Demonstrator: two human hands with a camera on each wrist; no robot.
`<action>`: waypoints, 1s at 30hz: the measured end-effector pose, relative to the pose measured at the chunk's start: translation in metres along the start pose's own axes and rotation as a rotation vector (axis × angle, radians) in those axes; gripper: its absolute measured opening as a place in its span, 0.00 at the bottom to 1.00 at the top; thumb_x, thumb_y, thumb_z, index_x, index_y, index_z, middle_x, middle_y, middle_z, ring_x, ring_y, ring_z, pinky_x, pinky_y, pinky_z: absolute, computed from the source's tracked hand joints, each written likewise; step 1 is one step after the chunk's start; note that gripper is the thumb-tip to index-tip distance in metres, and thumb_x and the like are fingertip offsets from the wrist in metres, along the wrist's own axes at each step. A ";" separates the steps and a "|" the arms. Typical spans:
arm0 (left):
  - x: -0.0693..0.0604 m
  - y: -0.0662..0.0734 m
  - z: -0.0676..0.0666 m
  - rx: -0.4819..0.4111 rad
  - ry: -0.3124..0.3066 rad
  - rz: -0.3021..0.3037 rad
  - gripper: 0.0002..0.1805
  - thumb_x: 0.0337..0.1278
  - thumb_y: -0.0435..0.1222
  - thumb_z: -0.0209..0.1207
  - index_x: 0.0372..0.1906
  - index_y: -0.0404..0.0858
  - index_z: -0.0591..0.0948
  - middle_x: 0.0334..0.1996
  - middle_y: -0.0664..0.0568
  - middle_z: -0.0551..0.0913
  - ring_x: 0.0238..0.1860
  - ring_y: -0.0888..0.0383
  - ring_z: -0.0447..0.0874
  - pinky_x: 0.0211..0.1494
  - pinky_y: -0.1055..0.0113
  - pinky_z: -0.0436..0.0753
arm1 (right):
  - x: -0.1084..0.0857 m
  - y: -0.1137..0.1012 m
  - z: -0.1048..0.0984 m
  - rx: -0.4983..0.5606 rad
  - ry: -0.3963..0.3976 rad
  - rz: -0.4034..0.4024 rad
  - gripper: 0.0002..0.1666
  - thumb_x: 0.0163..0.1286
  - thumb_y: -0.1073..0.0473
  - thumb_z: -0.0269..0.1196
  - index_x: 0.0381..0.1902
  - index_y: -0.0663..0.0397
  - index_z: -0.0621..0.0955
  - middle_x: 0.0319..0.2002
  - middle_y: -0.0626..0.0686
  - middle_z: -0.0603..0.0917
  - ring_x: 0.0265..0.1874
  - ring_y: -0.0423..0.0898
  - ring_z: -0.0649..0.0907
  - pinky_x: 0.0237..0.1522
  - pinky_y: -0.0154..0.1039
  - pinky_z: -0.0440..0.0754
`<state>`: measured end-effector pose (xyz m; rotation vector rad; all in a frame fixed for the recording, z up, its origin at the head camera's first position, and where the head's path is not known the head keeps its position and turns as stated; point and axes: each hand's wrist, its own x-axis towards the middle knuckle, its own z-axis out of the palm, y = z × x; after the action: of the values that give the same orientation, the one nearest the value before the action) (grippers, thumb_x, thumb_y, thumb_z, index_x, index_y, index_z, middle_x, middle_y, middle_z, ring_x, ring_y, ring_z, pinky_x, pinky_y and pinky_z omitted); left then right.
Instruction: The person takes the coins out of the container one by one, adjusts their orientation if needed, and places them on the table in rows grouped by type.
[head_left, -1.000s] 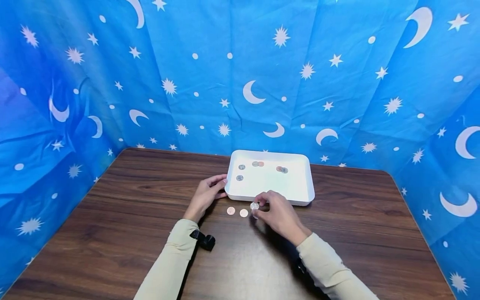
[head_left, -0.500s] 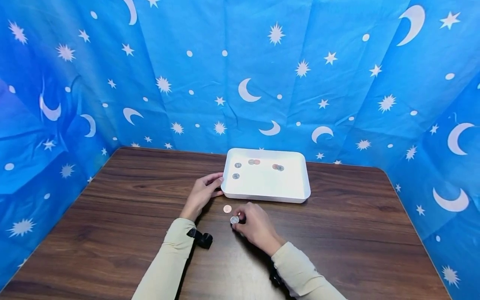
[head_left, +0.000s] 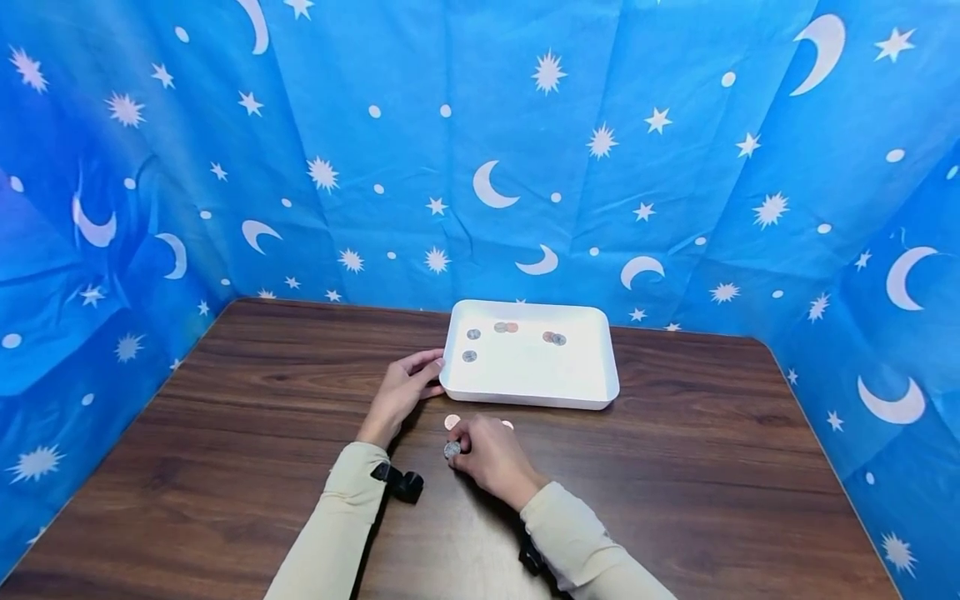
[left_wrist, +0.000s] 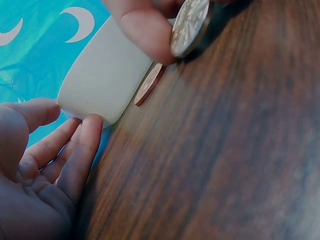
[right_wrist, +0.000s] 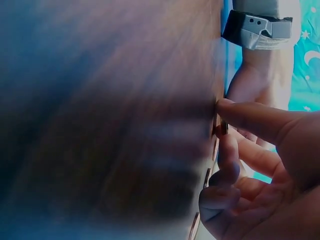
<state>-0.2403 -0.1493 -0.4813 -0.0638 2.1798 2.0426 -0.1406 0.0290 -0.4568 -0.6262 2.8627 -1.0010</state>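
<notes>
My right hand (head_left: 491, 458) pinches a silver coin (head_left: 452, 450) between thumb and fingertips, low over the table and tilted on its edge. In the left wrist view the silver coin (left_wrist: 191, 29) shows its bright face. A copper coin (head_left: 452, 422) lies flat just beyond the fingers; another copper coin (head_left: 507, 426) peeks out behind the knuckles. My left hand (head_left: 397, 396) touches the left side of a white tray (head_left: 528, 397), fingers fairly straight. Up close, the left thumb meets the tray's rim and the fingertips rest low on the outer wall (left_wrist: 107, 75).
Inside the tray lie several coins: two silver coins (head_left: 470, 356) at the left and two overlapping silver and copper pairs. The brown wooden table (head_left: 712, 467) ends at a blue star-and-moon cloth (head_left: 420, 167). A black strap device (head_left: 405, 483) sits on the left wrist.
My right hand has carried the silver coin leftward and nearer, away from the tray's front edge, past the copper coins. The left hand stays at the tray. The view shifts slightly.
</notes>
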 end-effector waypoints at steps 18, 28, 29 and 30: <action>0.001 0.002 0.001 0.023 -0.003 0.013 0.22 0.80 0.37 0.57 0.70 0.31 0.78 0.66 0.35 0.78 0.51 0.58 0.85 0.51 0.71 0.90 | 0.001 -0.003 -0.001 -0.041 0.014 -0.043 0.13 0.56 0.66 0.79 0.39 0.52 0.90 0.24 0.42 0.82 0.26 0.36 0.79 0.29 0.31 0.77; -0.001 -0.002 0.000 0.003 -0.003 0.025 0.21 0.80 0.35 0.56 0.69 0.29 0.78 0.64 0.33 0.79 0.49 0.58 0.85 0.50 0.71 0.90 | 0.007 0.005 -0.033 0.094 0.037 -0.035 0.02 0.71 0.64 0.70 0.40 0.54 0.89 0.26 0.42 0.83 0.26 0.34 0.77 0.34 0.32 0.78; -0.002 -0.003 0.001 -0.002 0.000 0.027 0.21 0.80 0.34 0.56 0.69 0.29 0.78 0.64 0.33 0.79 0.49 0.58 0.84 0.49 0.71 0.90 | 0.010 0.008 -0.037 0.103 0.055 -0.037 0.03 0.71 0.65 0.69 0.40 0.54 0.89 0.27 0.42 0.84 0.26 0.34 0.77 0.34 0.32 0.79; -0.002 -0.004 0.002 -0.006 0.001 0.028 0.21 0.80 0.34 0.57 0.69 0.29 0.78 0.64 0.33 0.79 0.50 0.58 0.84 0.49 0.71 0.90 | 0.012 0.011 -0.042 0.127 0.070 -0.027 0.03 0.72 0.65 0.68 0.40 0.54 0.89 0.27 0.43 0.84 0.25 0.35 0.79 0.33 0.32 0.80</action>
<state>-0.2380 -0.1478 -0.4847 -0.0352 2.1873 2.0639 -0.1627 0.0571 -0.4298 -0.6328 2.8279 -1.2207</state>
